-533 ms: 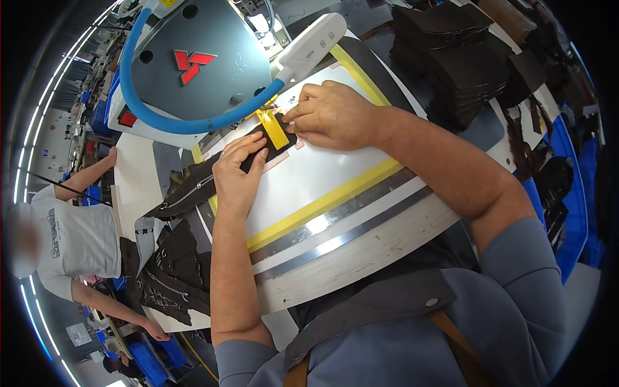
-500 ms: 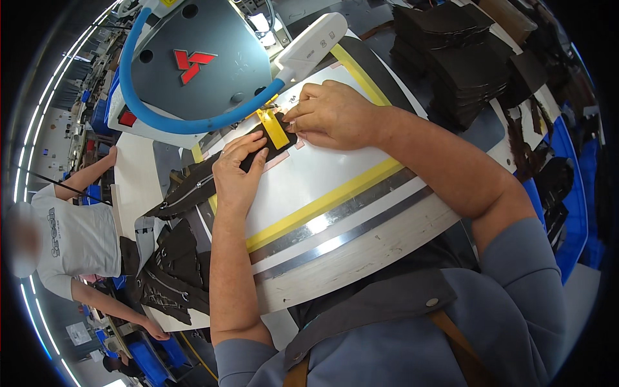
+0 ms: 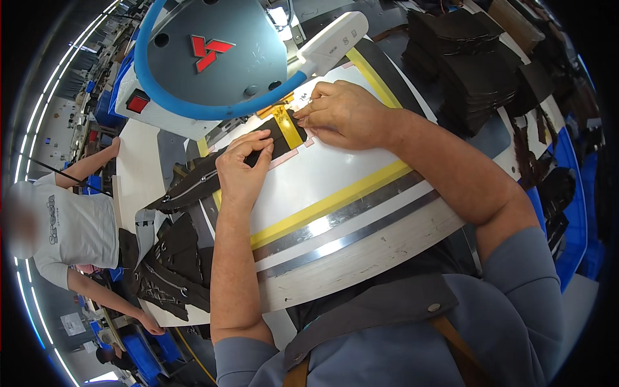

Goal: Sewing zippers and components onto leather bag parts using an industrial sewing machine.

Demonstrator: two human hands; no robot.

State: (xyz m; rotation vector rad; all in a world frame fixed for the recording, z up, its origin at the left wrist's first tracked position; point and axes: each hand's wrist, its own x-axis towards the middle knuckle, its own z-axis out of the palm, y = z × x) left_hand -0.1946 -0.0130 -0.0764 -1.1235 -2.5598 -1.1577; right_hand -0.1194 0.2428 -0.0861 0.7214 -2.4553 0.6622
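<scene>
A dark fabric piece with a metal zipper (image 3: 203,182) runs from the left onto the white board under the sewing machine. Near its right end a yellow strip (image 3: 287,129) lies across it. My left hand (image 3: 240,168) presses its bent fingers and thumb onto the fabric, left of the strip. At the fabric's right end, just past the strip, my right hand (image 3: 348,117) has its fingers pinched together at the edge. The fingertips partly hide that edge. The white board (image 3: 329,174) has yellow tape along its borders and pink pieces beside the fabric.
The sewing machine head (image 3: 225,58), with a blue hose (image 3: 143,77) and a white lamp arm (image 3: 335,42), overhangs the work. Dark pieces are stacked (image 3: 474,71) at far right, beside a blue bin (image 3: 577,213). More zippered pieces (image 3: 174,264) lie left. Another person (image 3: 80,226) stands there.
The whole view has shifted slightly, so the machine and board appear farther right. Both hands stay at the fabric beside the yellow strip, with little visible movement relative to it.
</scene>
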